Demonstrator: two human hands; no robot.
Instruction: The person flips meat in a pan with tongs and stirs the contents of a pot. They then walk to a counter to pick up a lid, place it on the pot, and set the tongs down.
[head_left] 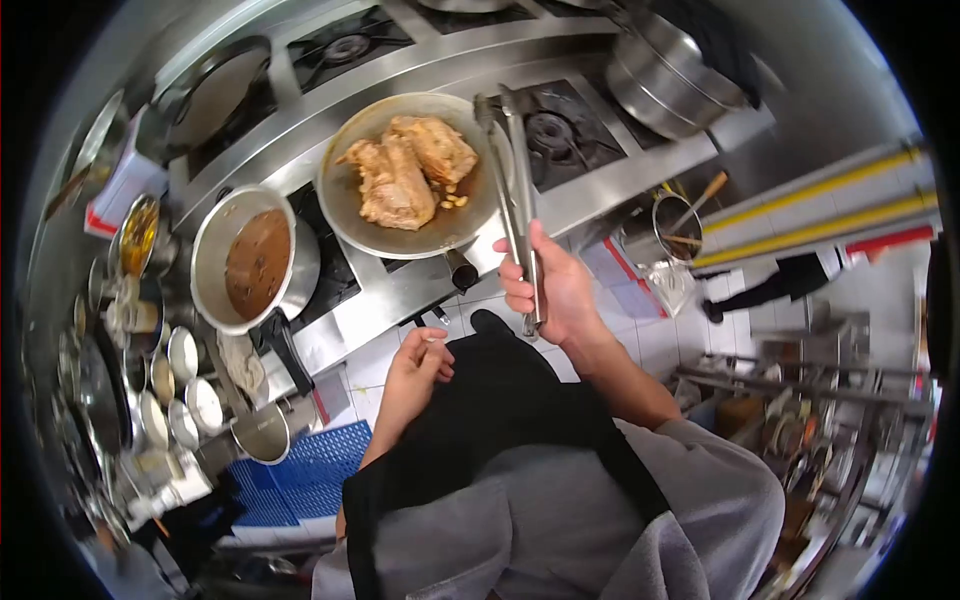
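Observation:
My right hand (560,290) is closed round the handle end of long metal tongs (519,210). The tongs' far ends reach over the right rim of a wide frying pan (340,215), apart from the food. Two large browned pieces of meat (400,180) lie in that pan, with small pale bits, perhaps garlic cloves, beside them. Below the pan, in front of the black apron, my left hand (415,370) hangs with loosely bent fingers and nothing visible in it. The pan's dark handle (460,270) points between my hands.
A saucepan (205,270) of brown sauce stands left of the pan, its black handle (287,350) jutting over the stove edge. A burner (550,135) and a large steel pot (660,80) are to the right. Several white bowls (204,403) stand at left. Another person's dark-clothed leg (765,285) shows at right.

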